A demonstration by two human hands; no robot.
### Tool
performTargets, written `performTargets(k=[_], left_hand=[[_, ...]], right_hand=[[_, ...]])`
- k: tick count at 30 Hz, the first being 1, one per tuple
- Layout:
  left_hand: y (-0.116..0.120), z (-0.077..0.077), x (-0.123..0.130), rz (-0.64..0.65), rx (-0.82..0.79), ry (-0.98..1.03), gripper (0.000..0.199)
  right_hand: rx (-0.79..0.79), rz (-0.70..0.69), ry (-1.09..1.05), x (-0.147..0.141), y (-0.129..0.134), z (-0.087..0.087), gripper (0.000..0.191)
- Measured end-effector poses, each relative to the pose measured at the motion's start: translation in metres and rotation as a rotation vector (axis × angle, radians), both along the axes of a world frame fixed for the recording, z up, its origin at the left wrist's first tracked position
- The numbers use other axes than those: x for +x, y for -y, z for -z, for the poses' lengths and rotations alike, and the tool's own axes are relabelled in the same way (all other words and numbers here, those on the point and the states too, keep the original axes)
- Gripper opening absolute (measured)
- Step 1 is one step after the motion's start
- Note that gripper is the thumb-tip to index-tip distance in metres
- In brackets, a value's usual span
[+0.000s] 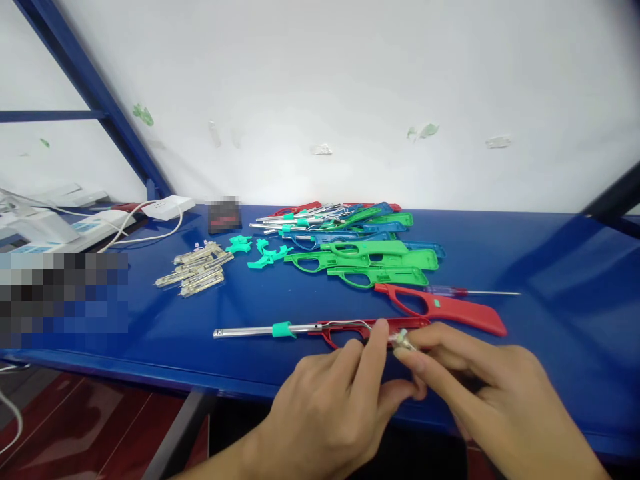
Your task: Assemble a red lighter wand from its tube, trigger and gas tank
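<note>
Both hands meet at the front of the blue table. My right hand (480,380) pinches a small, partly clear lighter part (401,339) with a pale top between thumb and fingers. Right beside it my left hand (335,400) is closed, index finger bent over the work; its fingers hide what they grip. Just behind them lies an open red lighter half-shell (345,325). A metal tube (240,331) with a turquoise clip (283,330) runs left from it, and a thin white wire (350,323) goes toward my fingers.
Another red lighter shell (460,312) and a screwdriver (453,291) lie behind my right hand. Further back are green shells (375,277), a pile of lighter parts (345,220), turquoise pieces (267,255) and clear tanks (200,270). White power strips with cables (170,207) sit at left.
</note>
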State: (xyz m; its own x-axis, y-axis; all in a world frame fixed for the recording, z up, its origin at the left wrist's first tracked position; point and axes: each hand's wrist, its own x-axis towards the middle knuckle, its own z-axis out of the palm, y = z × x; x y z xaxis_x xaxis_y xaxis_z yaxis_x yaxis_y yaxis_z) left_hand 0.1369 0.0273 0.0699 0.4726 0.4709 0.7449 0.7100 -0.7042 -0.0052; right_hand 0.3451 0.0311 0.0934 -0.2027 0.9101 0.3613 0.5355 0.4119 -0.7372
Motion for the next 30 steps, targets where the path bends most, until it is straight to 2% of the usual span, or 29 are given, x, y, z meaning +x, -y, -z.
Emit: performTargets(k=[4,12,15,17,19,20,22,24,27,30], left_hand=[[0.0,-0.004,0.001,-0.029,0.025,0.016,0.05],[-0.002,-0.002,-0.002,-0.024,0.023,0.076,0.045],[-0.002,-0.001,-0.001,0.002,-0.003,0.088,0.048],[-0.002,-0.002,-0.001,0.016,-0.003,0.082,0.051],[-0.002,-0.003,0.0,0.006,-0.002,0.076,0.054],[-0.001,-0.004,0.001,-0.005,-0.008,0.077,0.055],[-0.002,-0.004,0.001,-0.027,-0.028,0.089,0.056],[-0.002,-0.004,0.001,-0.031,-0.035,0.104,0.056],[-0.003,-0.003,0.0,-0.017,0.011,0.143,0.055],[-0.003,-0.002,0.001,-0.007,0.048,0.176,0.055]], right_hand=[[0.013,0.012,0.044,-0.008,0.003,0.007,0.037],[0.276,0.081,0.173,-0.024,0.001,0.006,0.038],[0.257,0.046,0.186,-0.025,0.003,0.007,0.034],[0.257,0.043,0.201,-0.022,0.009,0.013,0.029],[0.336,0.08,0.227,-0.016,0.018,0.023,0.025],[0.392,0.091,0.234,-0.012,0.022,0.028,0.028],[0.408,0.099,0.216,-0.006,0.028,0.034,0.038],[0.314,0.08,0.172,-0.004,0.028,0.032,0.036],[0.04,0.046,0.074,-0.007,0.019,0.017,0.028],[-0.13,-0.004,-0.028,-0.013,0.012,0.005,0.031]])
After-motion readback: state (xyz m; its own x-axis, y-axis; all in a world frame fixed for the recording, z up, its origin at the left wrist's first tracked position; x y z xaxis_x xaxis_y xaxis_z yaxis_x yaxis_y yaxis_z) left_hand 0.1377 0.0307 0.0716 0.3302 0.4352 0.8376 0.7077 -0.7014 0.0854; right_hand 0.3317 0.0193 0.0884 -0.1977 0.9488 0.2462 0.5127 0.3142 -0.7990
